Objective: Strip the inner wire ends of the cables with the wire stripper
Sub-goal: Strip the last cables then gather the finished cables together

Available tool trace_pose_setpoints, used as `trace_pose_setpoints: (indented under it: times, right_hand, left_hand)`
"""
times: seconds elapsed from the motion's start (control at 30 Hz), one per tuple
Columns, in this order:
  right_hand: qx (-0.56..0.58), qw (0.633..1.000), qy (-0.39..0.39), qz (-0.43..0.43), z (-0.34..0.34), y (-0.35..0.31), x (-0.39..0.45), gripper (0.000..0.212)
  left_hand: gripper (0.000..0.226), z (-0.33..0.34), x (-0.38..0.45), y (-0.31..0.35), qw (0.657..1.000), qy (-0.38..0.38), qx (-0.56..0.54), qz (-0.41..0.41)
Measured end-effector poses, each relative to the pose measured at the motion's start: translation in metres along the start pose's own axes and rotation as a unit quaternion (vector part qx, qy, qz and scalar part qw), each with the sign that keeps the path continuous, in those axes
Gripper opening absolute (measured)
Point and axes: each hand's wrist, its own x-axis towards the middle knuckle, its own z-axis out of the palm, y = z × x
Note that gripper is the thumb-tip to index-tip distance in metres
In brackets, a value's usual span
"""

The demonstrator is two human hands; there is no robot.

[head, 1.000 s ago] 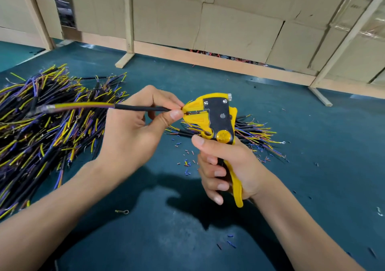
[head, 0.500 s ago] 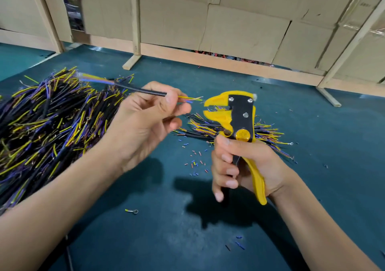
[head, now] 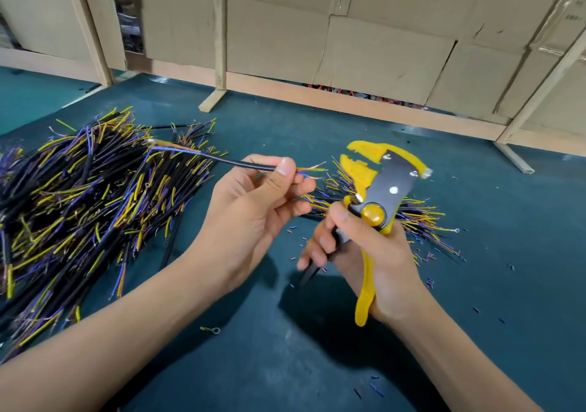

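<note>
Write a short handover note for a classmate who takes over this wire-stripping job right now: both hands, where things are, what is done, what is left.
Left hand: pinches a black cable, whose inner wire ends poke out past the thumb, bare copper showing at the tips.
Right hand: grips the stripper, jaws open, clear of the cable.
Big cable pile lies on the left, a smaller pile behind the stripper, insulation bits on the mat.
Done: this cable end looks stripped.
Left: put it down, take the next cable.
</note>
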Motion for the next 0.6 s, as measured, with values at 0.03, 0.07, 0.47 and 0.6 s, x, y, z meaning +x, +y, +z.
trace_pose_setpoints:
  times: [0.03, 0.07, 0.47, 0.6]
  right_hand:
    - [-0.011, 0.999, 0.031, -0.033, 0.0009, 0.0018, 0.0005, 0.025]
    - [-0.026, 0.996, 0.055, -0.062, 0.0004, 0.0025, 0.0008, 0.025]
    - [-0.168, 0.976, 0.060, -0.124, 0.0026, 0.0042, -0.0063, 0.023]
    - [-0.034, 0.998, -0.059, -0.007, 0.0035, 0.0025, -0.0071, 0.024]
  left_hand:
    - [0.007, 0.0005, -0.0005, -0.0007, 1.000, 0.000, 0.009, 0.014]
    - [0.006, 0.0009, -0.0008, -0.0014, 0.999, 0.000, 0.017, 0.027]
    - [0.007, -0.0013, -0.0060, -0.0080, 0.987, -0.013, 0.132, 0.085]
    - [0.021, 0.0031, -0.0081, -0.0052, 0.991, 0.021, 0.103, 0.078]
